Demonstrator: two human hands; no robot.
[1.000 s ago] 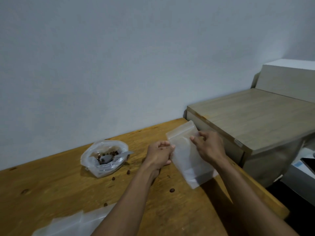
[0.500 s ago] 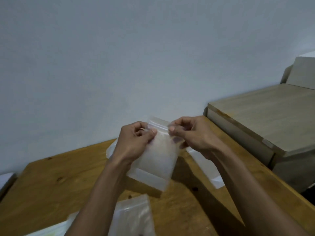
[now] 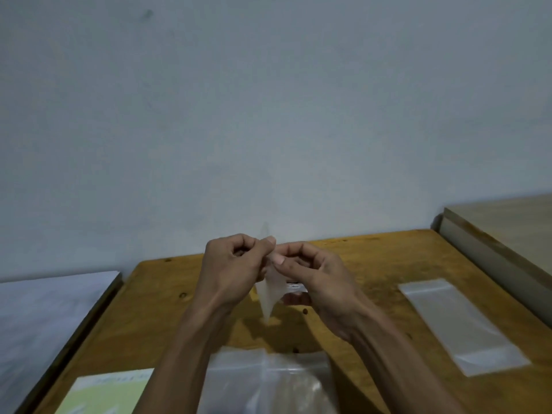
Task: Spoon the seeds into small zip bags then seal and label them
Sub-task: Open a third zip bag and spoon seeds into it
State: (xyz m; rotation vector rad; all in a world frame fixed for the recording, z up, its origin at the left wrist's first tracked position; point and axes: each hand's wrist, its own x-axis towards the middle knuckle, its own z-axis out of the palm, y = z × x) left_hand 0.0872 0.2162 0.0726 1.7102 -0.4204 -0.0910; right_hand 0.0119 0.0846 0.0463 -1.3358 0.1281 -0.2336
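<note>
Above the middle of the wooden table (image 3: pixel 367 264), both hands hold a small clear zip bag (image 3: pixel 270 294) seen nearly edge-on. My left hand (image 3: pixel 233 267) pinches its top edge from the left. My right hand (image 3: pixel 313 276) pinches the same edge from the right, thumbs almost touching. The bag hangs down between the hands. Another empty zip bag (image 3: pixel 460 324) lies flat at the right of the table. The seed bag and spoon are hidden behind my hands; only a plastic glint (image 3: pixel 294 286) shows.
A larger clear plastic pack (image 3: pixel 268 380) lies at the table's near edge. A pale green sheet (image 3: pixel 104 392) sits near left. A white surface (image 3: pixel 44 309) lies left of the table and a grey-brown cabinet top (image 3: pixel 507 228) stands right. A few loose seeds (image 3: pixel 304 311) dot the wood.
The view swung left. Both hands lifted one bag off the table and turned it from face-on to edge-on, their fingers moving together at its top edge.
</note>
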